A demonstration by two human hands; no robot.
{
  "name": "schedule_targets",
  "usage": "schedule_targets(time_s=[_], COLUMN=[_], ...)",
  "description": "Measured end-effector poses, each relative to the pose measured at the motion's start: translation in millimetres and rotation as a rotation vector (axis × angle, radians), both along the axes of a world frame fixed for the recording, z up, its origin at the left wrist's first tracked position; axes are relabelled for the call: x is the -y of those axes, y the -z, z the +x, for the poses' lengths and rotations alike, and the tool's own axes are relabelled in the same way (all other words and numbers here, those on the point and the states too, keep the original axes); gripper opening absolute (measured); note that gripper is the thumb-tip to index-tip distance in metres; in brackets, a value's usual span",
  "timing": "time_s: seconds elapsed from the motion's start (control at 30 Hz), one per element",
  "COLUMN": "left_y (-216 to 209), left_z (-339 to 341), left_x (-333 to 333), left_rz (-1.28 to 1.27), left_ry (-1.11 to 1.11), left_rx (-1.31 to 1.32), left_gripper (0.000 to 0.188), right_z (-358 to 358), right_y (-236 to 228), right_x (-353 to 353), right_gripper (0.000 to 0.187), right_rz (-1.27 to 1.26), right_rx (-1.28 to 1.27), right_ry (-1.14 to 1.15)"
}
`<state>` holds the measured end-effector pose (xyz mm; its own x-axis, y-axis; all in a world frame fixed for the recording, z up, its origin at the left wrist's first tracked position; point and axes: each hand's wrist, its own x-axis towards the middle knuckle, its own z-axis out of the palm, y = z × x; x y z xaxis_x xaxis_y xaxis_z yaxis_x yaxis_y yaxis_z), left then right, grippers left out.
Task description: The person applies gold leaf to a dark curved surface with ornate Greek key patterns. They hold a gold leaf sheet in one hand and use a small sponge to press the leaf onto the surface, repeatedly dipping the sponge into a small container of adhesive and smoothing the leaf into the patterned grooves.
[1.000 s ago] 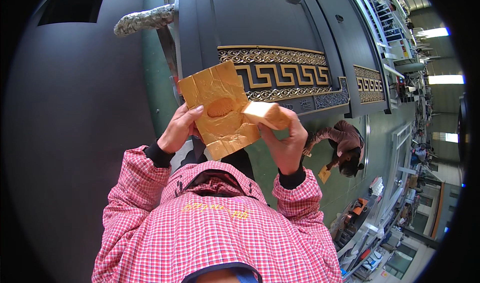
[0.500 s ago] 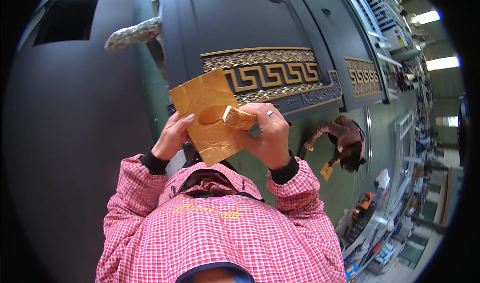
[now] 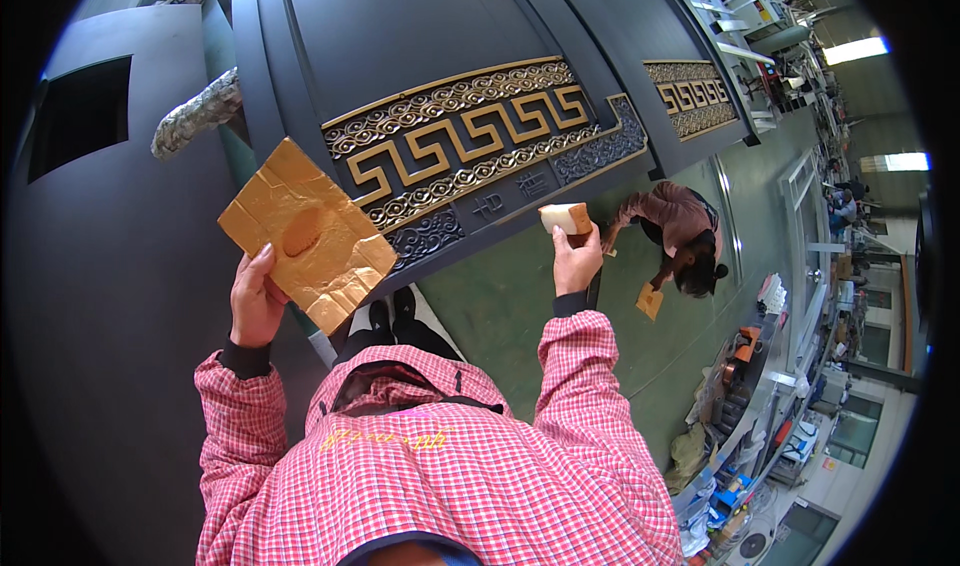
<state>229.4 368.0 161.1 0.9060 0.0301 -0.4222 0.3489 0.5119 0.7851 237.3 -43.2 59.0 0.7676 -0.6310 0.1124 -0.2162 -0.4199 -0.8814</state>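
Observation:
My left hand (image 3: 256,301) is closed on the lower left edge of a creased gold-coloured sheet (image 3: 335,256). The sheet is tilted, and a darker oval patch, perhaps wet paint, marks its middle. Pinched between the fingers of my right hand (image 3: 577,266) is a small sponge block (image 3: 565,219), whitish on one face and golden-orange on another. The sponge is held apart from the sheet, near the edge of a dark grey panel (image 3: 420,36). A raised band with a gold key pattern (image 3: 470,144) and scrollwork runs along that panel.
A second panel with a similar gold band (image 3: 690,96) lies farther right. Beyond the panel edge a co-worker (image 3: 685,231) bends low, holding a gold sheet (image 3: 649,301). A wrapped bar (image 3: 197,114) juts out at the left, beside a large dark panel (image 3: 90,266). Cluttered racks line the right.
My hands have moved apart: the sheet went left, and the sponge went right, away from the sheet. The view has shifted, so the panels appear farther left and tilted.

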Motion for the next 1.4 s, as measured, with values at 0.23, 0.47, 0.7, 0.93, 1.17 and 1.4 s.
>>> schedule_targets(time_s=[0.23, 0.47, 0.7, 0.93, 1.17, 1.4], left_y=[10.4, 15.8, 13.6, 10.5, 14.9, 11.0], left_z=[-1.4, -2.5, -3.6, -6.1, -7.1, -10.3], left_x=[-11.2, -25.5, -42.7, -55.3, -66.3, -74.2], left_rz=[-0.047, -0.022, -0.005, 0.036, 0.003, -0.032], left_ry=[0.043, 0.029, 0.039, 0.034, 0.064, 0.085], left_rx=[0.026, 0.003, 0.015, -0.009, 0.013, 0.032], left_gripper=[0.036, 0.034, 0.035, 0.035, 0.035, 0.037], right_z=[13.6, 15.6, 6.3, -3.0, -14.1, -24.2], right_y=[23.7, 25.2, 36.3, 22.0, 19.8, 18.5], right_x=[5.5, -12.5, -25.0, -50.1, -73.3, -95.9], right_gripper=[0.040, 0.042, 0.045, 0.041, 0.039, 0.038], right_rz=[-0.078, -0.147, -0.130, -0.114, -0.051, -0.045], right_rx=[-0.020, -0.106, -0.088, -0.132, -0.134, -0.150], right_ry=[0.013, 0.001, 0.018, 0.000, -0.022, -0.050])
